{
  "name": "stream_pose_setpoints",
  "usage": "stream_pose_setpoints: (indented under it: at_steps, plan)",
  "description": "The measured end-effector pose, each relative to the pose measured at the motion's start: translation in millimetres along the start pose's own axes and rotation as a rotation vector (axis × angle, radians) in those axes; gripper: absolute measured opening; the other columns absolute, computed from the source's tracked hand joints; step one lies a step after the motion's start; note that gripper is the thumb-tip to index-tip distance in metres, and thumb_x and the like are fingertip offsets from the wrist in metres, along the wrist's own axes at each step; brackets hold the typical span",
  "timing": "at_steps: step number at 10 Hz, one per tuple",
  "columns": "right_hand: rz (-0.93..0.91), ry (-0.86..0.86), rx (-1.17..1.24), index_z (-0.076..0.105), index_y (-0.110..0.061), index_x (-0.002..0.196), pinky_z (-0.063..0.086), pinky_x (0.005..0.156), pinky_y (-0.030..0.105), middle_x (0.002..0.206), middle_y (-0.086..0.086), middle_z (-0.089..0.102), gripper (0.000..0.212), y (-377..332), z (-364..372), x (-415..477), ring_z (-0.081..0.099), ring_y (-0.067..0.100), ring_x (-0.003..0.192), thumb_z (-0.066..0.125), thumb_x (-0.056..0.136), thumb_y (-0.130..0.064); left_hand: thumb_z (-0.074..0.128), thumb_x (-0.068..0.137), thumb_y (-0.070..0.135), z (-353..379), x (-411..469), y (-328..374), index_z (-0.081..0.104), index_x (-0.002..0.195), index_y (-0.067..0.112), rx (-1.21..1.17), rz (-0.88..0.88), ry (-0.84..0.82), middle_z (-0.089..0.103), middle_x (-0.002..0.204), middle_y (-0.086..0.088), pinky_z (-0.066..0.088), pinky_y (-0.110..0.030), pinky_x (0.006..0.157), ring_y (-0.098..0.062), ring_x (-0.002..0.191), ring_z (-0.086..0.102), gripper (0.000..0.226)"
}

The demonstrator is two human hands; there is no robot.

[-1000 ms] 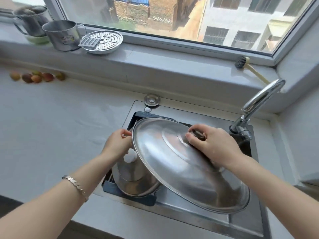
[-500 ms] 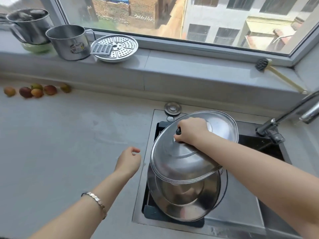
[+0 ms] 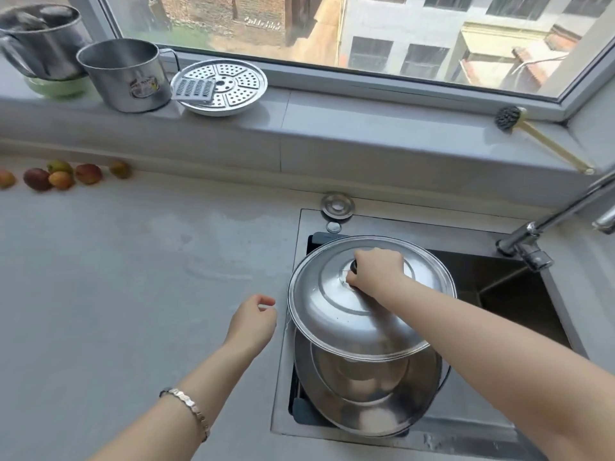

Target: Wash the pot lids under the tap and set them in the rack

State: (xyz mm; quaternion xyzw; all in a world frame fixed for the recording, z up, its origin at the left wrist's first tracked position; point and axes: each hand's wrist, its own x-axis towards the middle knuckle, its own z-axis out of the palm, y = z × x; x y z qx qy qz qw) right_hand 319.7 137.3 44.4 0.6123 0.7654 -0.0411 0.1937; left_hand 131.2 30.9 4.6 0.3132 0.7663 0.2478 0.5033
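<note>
A large steel pot lid [image 3: 336, 314] lies dome-up over the left part of the sink, and my right hand [image 3: 377, 269] grips its dark knob. Under it, a second steel lid [image 3: 369, 397] leans in the dark rack [image 3: 301, 412] set in the sink's left side. My left hand [image 3: 254, 322] hovers just left of the sink edge above the counter, its fingers loosely curled and holding nothing. The tap [image 3: 549, 227] stands at the sink's back right; no water shows.
Grey counter [image 3: 116, 277] stretches left of the sink [image 3: 519, 294]. On the window sill stand steel mugs [image 3: 128, 74], a perforated steamer plate [image 3: 221, 86] and a brush [image 3: 509, 119]. Several small fruits [image 3: 60, 176] lie by the wall. A drain stopper [image 3: 337, 205] sits behind the sink.
My left hand let go of the big lid's rim and drew back over the counter. My right hand moved the lid left, over the other lid in the rack.
</note>
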Motion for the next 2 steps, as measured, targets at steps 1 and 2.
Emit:
stream_pose_setpoints:
  at_steps: [1, 2]
  plan:
    - [0.059, -0.042, 0.036, 0.051, -0.018, 0.119, 0.033, 0.072, 0.03, 0.12, 0.01, 0.055, 0.038, 0.3, 2.9, 1.3, 0.053, 0.029, 0.11, 0.045, 0.089, -0.041, 0.043, 0.087, 0.01, 1.1, 1.8, -1.2, 0.056, 0.105, 0.016, 0.005, -0.005, -0.019, 0.056, 0.091, -0.001, 0.052, -0.04, 0.087, -0.027, 0.096, 0.063, 0.023]
    - [0.108, -0.048, 0.048, 0.048, -0.017, 0.123, 0.038, 0.081, 0.033, 0.126, 0.012, 0.044, 0.045, 0.8, 3.4, 0.6, 0.047, 0.03, 0.115, 0.044, 0.089, -0.047, 0.042, 0.087, 0.01, 2.8, 1.7, -2.0, 0.055, 0.104, 0.016, 0.041, 0.013, -0.027, 0.057, 0.097, -0.005, 0.052, -0.041, 0.088, -0.027, 0.097, 0.062, 0.023]
